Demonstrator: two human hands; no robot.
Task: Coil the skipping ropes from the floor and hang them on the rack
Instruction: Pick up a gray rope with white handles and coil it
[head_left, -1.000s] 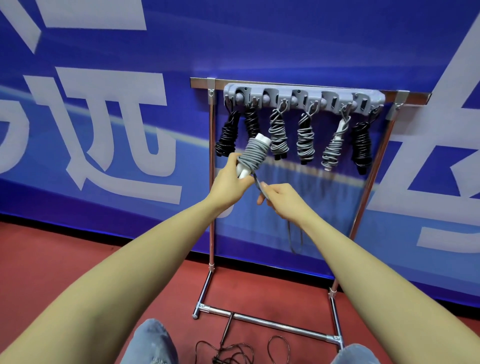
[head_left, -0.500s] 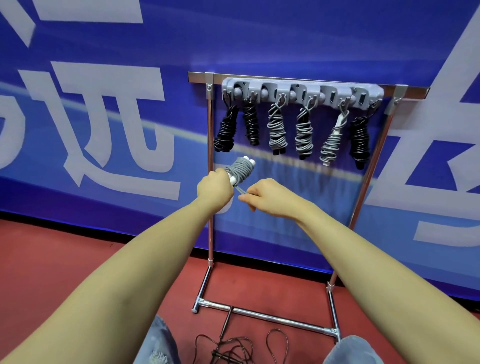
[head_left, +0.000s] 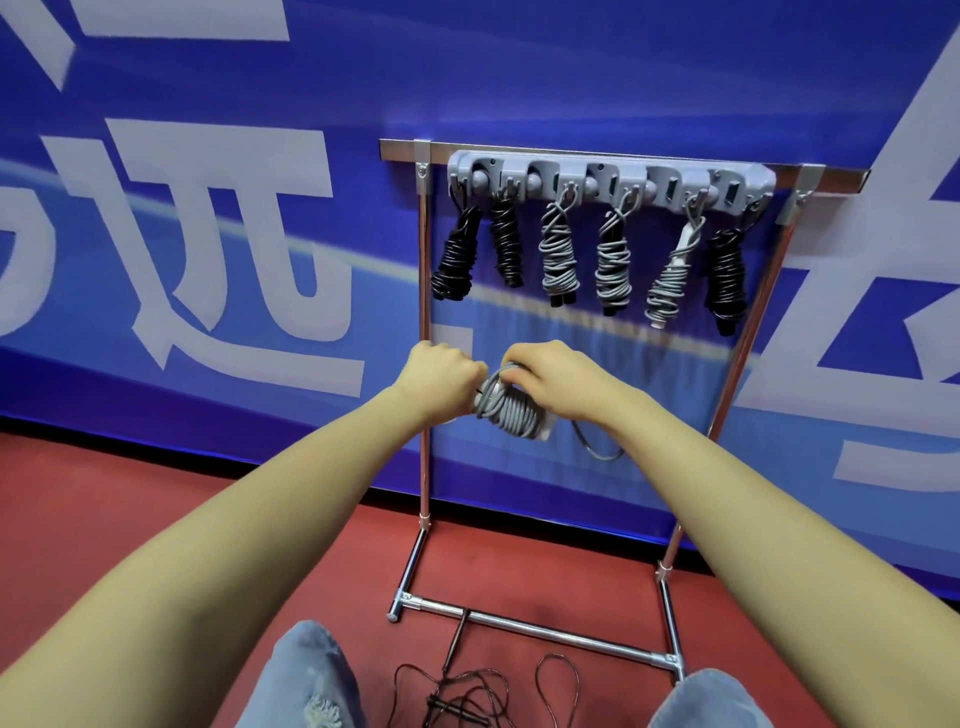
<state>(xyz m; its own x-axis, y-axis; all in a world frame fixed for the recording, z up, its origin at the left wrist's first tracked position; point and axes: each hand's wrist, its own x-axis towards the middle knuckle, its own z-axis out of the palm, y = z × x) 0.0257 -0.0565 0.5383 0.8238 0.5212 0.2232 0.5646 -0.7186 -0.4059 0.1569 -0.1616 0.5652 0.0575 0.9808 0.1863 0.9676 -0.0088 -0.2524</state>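
Six coiled ropes already hang on the rack (head_left: 424, 322); a seventh, the grey rope (head_left: 511, 414), is held in front of it, below the hooks. Left hand (head_left: 441, 375) grips one end of the bundle, fingers curled tight. Right hand (head_left: 553, 375) is curled over its top, likely winding. Risk: the loose tail (head_left: 597, 449) dangling below the right wrist may slip and unravel the coil. A black rope (head_left: 467, 691) lies uncoiled on the floor.

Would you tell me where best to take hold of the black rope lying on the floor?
Probably by its straight handle, which lies clear of the tangled loops near the rack's base bar. Come from above, fingers across it.
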